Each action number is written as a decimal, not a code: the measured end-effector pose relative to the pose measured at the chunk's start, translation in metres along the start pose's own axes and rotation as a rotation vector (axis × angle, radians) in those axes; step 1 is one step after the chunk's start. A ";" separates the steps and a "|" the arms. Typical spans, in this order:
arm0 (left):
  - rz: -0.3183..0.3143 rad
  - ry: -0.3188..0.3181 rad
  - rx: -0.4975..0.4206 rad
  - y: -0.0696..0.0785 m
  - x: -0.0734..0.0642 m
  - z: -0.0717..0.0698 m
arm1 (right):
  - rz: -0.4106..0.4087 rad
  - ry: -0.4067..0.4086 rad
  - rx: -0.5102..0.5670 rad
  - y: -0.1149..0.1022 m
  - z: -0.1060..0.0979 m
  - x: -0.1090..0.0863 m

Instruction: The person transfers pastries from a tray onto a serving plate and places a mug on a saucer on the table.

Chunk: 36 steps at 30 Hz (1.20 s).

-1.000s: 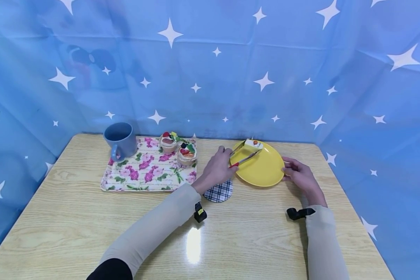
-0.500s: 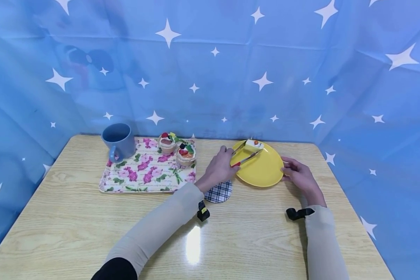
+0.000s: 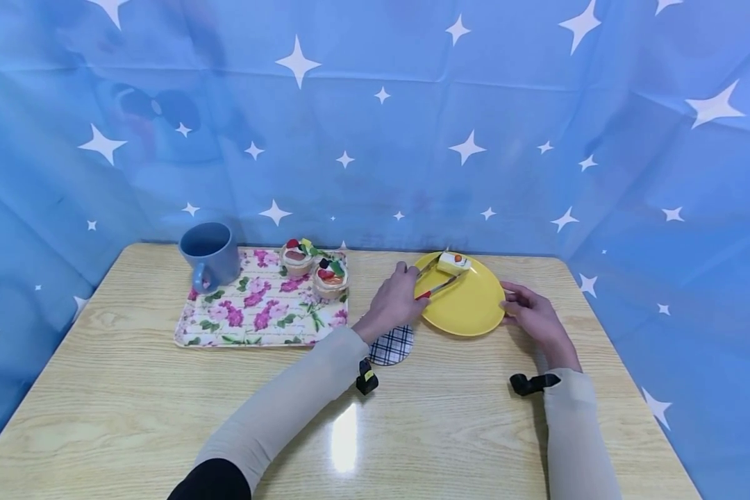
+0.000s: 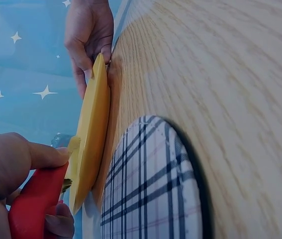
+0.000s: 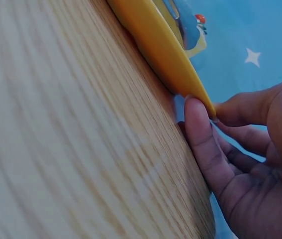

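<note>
The left hand (image 3: 392, 298) grips red-handled metal tongs (image 4: 39, 199) — the right hand (image 3: 534, 316) pinches a smooth round yellow plate (image 3: 469, 312), pale blocky cake (image 3: 453, 263) seemingly inside.

"Is that round yellow plate (image 3: 469, 309) plastic?"
"Looks it, smooth and faintly glossy."
"And the slim red-handled tongs (image 3: 445, 285)?"
"Metal and smooth plastic, apparently. The round plaid coaster (image 4: 153, 184) looks like matt cloth; the pale wood-grain table (image 3: 462, 417) shines."

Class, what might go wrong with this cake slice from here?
The cake slice might slip: only the tips of the tongs in the left hand reach it. Near the far edge of the yellow plate, it could tumble off. The right hand pinches the plate; tugging might jolt its load.
</note>
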State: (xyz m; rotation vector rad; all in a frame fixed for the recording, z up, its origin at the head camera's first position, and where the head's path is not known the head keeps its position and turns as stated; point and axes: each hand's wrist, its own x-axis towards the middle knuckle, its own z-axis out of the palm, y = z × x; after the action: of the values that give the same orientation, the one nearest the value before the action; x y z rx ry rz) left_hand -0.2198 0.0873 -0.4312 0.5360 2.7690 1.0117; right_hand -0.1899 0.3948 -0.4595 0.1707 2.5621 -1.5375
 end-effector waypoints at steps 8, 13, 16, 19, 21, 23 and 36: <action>-0.013 0.010 0.038 0.003 0.003 0.004 | 0.011 0.000 -0.012 -0.001 -0.001 0.001; -0.014 0.012 0.076 0.004 0.005 0.004 | 0.010 0.001 -0.010 -0.001 -0.001 0.001; -0.015 0.008 0.081 0.004 0.005 0.004 | 0.008 0.007 -0.015 0.000 -0.002 0.002; -0.023 0.004 0.079 0.003 0.005 0.004 | 0.008 0.005 -0.012 0.002 -0.002 0.002; -0.022 0.003 0.076 0.002 0.004 0.004 | 0.010 0.004 -0.009 0.003 -0.001 0.002; -0.014 0.002 0.065 0.001 0.004 0.003 | 0.011 0.006 -0.010 0.003 -0.001 0.002; -0.001 0.035 0.019 -0.001 -0.005 -0.011 | 0.020 -0.001 0.004 0.000 0.000 0.000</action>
State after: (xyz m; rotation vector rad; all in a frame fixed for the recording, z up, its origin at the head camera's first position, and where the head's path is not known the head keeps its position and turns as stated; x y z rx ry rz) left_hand -0.2182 0.0784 -0.4231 0.5240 2.8118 1.0052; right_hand -0.1897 0.3952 -0.4595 0.1948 2.5491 -1.5354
